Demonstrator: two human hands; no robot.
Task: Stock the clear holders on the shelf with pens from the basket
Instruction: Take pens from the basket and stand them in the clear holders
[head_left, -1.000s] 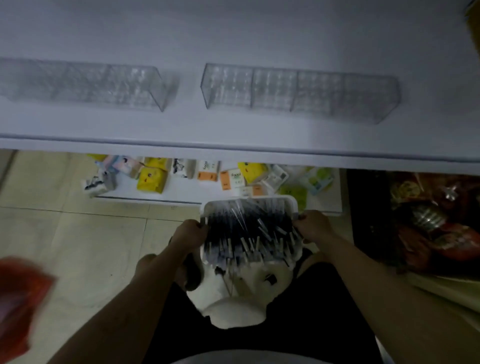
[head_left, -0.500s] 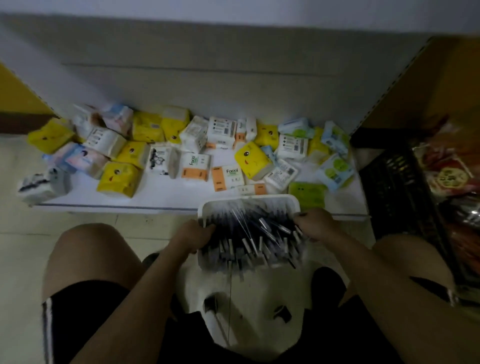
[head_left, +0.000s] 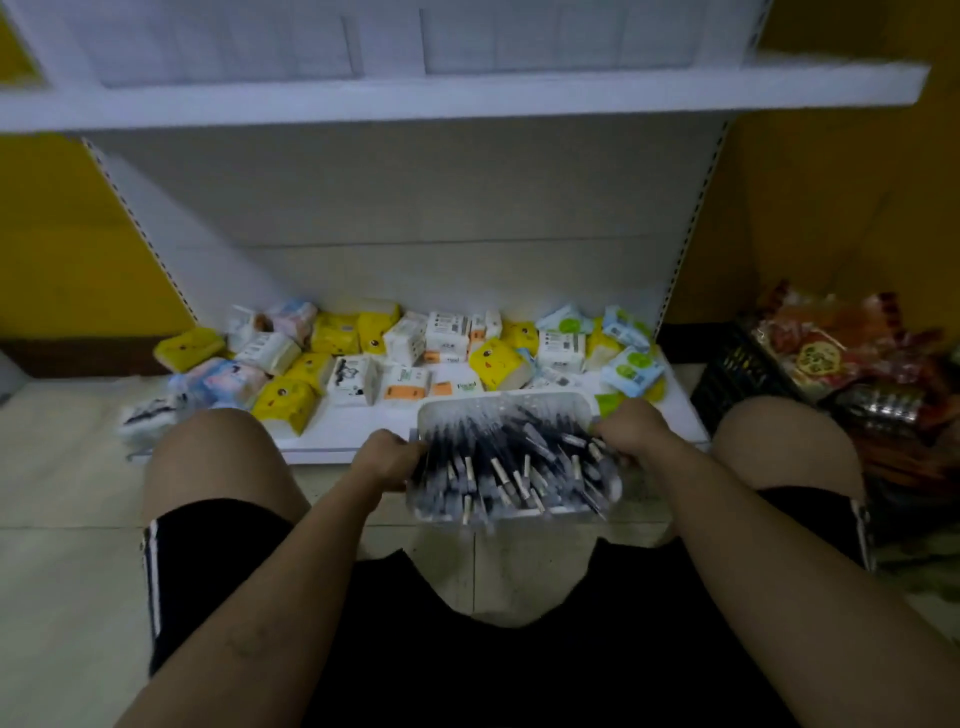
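A white metal shelf unit (head_left: 467, 98) fills twelve o'clock, with yellow and white tissue packs (head_left: 291, 400) strewn on its lowest board. At centre, a white plastic basket (head_left: 498, 405) heaped with dark pens (head_left: 498, 457) is held up, fingers of the left hand (head_left: 384, 457) clamped on its nine o'clock rim and fingers of the right hand (head_left: 631, 434) on its three o'clock rim.

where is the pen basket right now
Low centre of the head view, the pen basket is gripped between the left hand and right hand, near the tissue packs.
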